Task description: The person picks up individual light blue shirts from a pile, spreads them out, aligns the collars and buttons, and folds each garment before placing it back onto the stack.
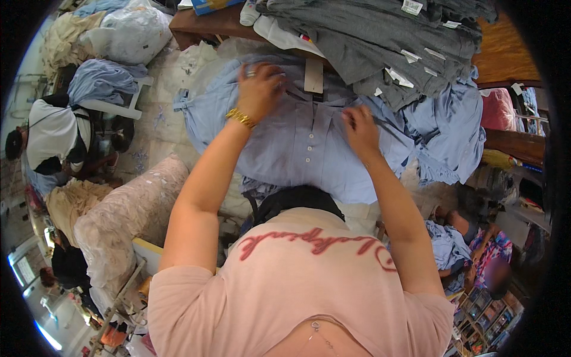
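Note:
A light blue shirt (279, 143) with a buttoned front placket lies spread before me, its collar end away from me. A blank-looking pale tag (313, 75) sits by its collar. My left hand (262, 89), with a ring and a gold bracelet, rests over the upper left of the shirt, fingers apart and slightly blurred. Over the upper right part, my right hand (361, 134) has its fingers curled in; what they hold, if anything, is hidden. The two hands are on either side of the placket.
Grey garments (380, 35) with white tags are stacked at the far right. More blue garments (449, 134) hang beside the shirt. A large stuffed sack (131, 220) stands at the left. People work on both sides, one in white (56, 134) at the left.

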A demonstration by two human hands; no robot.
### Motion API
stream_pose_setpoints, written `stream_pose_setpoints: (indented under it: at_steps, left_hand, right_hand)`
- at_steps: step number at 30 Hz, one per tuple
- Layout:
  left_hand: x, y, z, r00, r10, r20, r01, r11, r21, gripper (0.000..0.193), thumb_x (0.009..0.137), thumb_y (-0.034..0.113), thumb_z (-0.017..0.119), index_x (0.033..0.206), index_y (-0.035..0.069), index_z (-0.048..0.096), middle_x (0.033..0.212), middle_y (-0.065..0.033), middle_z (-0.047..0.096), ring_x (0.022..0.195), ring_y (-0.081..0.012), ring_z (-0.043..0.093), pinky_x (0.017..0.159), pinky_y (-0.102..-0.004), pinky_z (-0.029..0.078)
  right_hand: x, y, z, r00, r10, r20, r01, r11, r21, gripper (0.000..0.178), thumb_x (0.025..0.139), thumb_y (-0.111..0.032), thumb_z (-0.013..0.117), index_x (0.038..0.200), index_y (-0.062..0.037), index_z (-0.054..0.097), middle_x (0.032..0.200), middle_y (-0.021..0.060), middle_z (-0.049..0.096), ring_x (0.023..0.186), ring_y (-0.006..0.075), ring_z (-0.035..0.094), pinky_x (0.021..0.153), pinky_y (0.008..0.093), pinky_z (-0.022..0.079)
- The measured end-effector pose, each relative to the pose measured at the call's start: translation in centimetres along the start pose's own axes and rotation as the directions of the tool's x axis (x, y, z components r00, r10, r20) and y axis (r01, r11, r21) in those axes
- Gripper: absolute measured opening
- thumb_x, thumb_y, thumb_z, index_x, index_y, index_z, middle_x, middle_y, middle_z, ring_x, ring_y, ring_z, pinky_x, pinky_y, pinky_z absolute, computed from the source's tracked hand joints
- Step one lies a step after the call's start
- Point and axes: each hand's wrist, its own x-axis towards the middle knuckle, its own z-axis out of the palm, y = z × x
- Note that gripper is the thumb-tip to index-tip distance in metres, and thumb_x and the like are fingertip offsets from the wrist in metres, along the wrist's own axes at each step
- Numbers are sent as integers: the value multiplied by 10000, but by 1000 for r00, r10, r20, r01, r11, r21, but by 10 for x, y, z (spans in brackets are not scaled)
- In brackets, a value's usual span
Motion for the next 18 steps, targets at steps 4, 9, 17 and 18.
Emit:
stream_pose_setpoints:
  at_steps: [4, 9, 17, 18]
  left_hand:
    - [-73, -32, -50, 826, -477, -301, 460, 878, -129, 261, 668, 103, 632, 928, 113, 606, 1034, -88, 512, 1046, -236, 428, 918, -388, 286]
    - [-227, -66, -39, 239, -970, 41, 761, 161, -628, 515, 682, -7, 543, 1174, 49, 402, 1160, -126, 418, 1042, -250, 426, 873, -344, 352]
    - [-264, -78, -13, 351, -836, 421, 783, 16, -622, 523, 659, -3, 574, 1140, 40, 374, 1118, -121, 427, 957, -199, 479, 770, -290, 427]
    - [-269, -83, -14, 310, -843, 439, 797, -21, -604, 506, 657, 7, 588, 1120, 36, 387, 1101, -120, 441, 947, -196, 482, 755, -293, 433]
  right_hand:
    - [-92, 56, -37, 943, 236, -236, -230, 972, 51, 139, 803, -112, 537, 905, -22, 567, 856, 134, 523, 757, 281, 522, 680, 329, 417]
    - [-247, 160, -22, 364, 929, -63, -694, 316, 647, 151, 817, -109, 514, 922, -10, 559, 729, 54, 518, 623, 163, 520, 541, 267, 410]
    - [-254, 152, -2, 263, 887, 379, -551, -184, 814, 112, 755, -112, 574, 807, -61, 490, 577, 35, 455, 388, 135, 393, 340, 263, 317]
    - [-250, 152, -5, 272, 885, 377, -607, -146, 781, 112, 750, -100, 579, 795, -63, 483, 567, 36, 449, 382, 133, 386, 339, 259, 316]
